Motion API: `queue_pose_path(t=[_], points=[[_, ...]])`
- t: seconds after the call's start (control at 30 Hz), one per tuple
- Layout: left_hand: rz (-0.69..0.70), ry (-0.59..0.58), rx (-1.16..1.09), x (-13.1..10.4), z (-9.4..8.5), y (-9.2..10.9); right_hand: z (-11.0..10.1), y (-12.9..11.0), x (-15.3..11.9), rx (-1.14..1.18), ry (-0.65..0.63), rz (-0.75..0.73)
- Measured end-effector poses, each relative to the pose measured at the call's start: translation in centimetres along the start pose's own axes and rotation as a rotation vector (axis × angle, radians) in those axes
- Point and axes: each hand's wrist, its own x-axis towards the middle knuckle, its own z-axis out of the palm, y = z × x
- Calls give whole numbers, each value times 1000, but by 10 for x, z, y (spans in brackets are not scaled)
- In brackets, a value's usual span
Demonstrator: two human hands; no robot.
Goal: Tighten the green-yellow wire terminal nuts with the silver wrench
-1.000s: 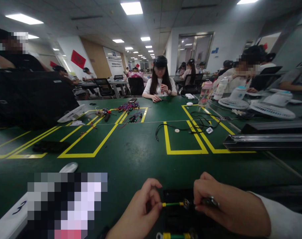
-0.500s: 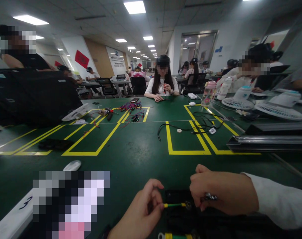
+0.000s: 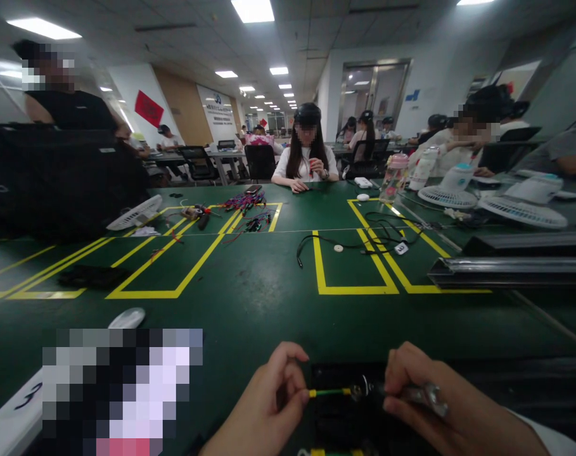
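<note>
My left hand [image 3: 271, 402] pinches the near end of a short green-and-yellow grounding wire [image 3: 330, 392] between thumb and fingers. The wire's other end meets a round metal fastener [image 3: 357, 391] on a dark black part [image 3: 330, 418]. A shiny wrench [image 3: 430, 398] is gripped in my right hand [image 3: 463, 405], its open jaw sticking out to the right. The wrench's other end points toward the fastener, where a bright ring-like edge shows; whether it touches is unclear. A second green-and-yellow wire [image 3: 338, 453] is cut off by the bottom edge.
The green table [image 3: 254, 316] carries yellow tape outlines. A white fan [image 3: 130, 215], bundled wires [image 3: 244, 201], black cables [image 3: 373, 240] and metal rails [image 3: 506, 272] lie on it. At lower left is a pixelated device [image 3: 126, 386]. Opposite sits a person [image 3: 307, 155].
My right hand has turned and moved right, uncovering more of the wrench and the fastener. My left hand keeps its pinch on the wire. The view has shifted slightly.
</note>
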Motion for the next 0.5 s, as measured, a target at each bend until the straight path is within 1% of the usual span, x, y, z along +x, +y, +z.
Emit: queue_pose_path(t=[0.1, 0.27, 0.4, 0.5], points=[[-4, 7, 9, 0, 0, 0, 6, 0, -2, 0, -23, 1], [2, 4, 0, -1, 0, 3, 7, -1, 0, -34, -62, 9], [-12, 16, -17, 0, 0, 5, 4, -3, 2, -64, -92, -14], [-14, 10, -23, -1, 0, 4, -3, -5, 6, -85, -125, -51]])
